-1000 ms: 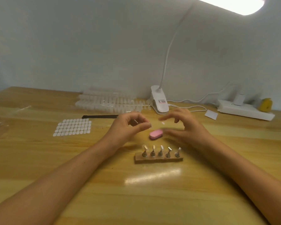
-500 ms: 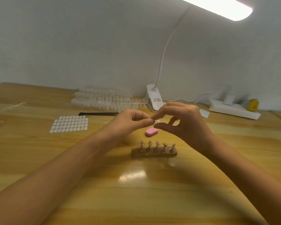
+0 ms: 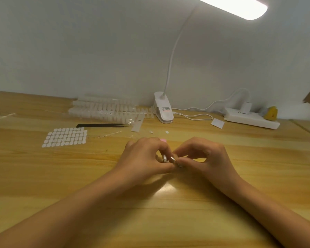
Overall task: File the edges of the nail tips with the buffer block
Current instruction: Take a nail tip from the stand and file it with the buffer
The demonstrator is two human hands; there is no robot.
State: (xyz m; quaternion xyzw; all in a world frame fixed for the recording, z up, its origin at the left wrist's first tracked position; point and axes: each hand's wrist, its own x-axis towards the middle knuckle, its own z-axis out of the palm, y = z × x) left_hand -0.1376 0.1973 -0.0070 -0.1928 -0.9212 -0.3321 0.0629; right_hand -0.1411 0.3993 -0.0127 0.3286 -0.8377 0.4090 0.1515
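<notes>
In the head view, both hands are meeting over the middle of the wooden worktop (image 3: 43, 176). The left hand (image 3: 143, 156) is curling closed, its thumb and forefinger pinching something small at the point where the two hands touch; what it is gripping is too small to make out. The right hand (image 3: 202, 154) is curling in the same way, its fingertips (image 3: 177, 155) pressing in against the same spot. Between the two hands a couple of small metal-topped nail tip holders (image 3: 169, 159) are showing, tilted; the stand under them is hidden by the hands.

The pink buffer block (image 3: 163, 140) is lying on the worktop just beyond the left hand, only a sliver of it peeking over the knuckles, and neither hand is holding it.

To the far left, a sheet of white adhesive tabs (image 3: 65, 137) is lying flat, with black tweezers (image 3: 100, 125) just beyond it. Further back, clear strips of nail tips (image 3: 106, 110) are lying against the wall. A white clip lamp (image 3: 164, 110) is standing to their right, its neck bending up to the lit head at the top right. On the far right a white power strip (image 3: 250, 119) is resting with a yellow object (image 3: 271, 113) beside it, and a small white slip of paper (image 3: 217, 123) is lying near the lamp's cable.
</notes>
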